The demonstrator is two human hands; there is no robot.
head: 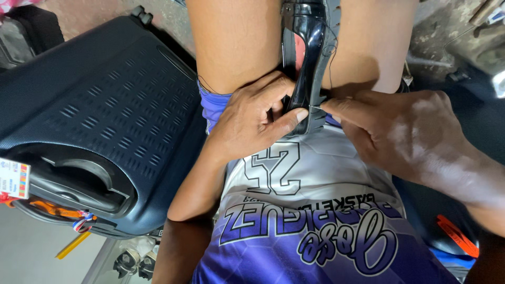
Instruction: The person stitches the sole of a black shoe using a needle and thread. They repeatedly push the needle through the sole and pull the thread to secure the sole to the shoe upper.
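Note:
A glossy black shoe (307, 47) is wedged between my bare thighs, its sole edge toward me. My left hand (255, 118) grips the near end of the shoe, thumb pressed along its ribbed edge. My right hand (400, 131) pinches a thin metal needle (314, 107) between thumb and forefinger, its tip at the shoe's edge beside my left thumb. A thin dark thread (332, 58) runs up along the shoe's side. I wear a purple and white sports jersey (310, 210).
A dark hard-shell suitcase (100, 121) with a recessed handle and a paper tag (13, 179) lies close at my left. Orange straps (456, 235) and dark clutter sit at the right. Rough concrete floor (447, 31) lies beyond my knees.

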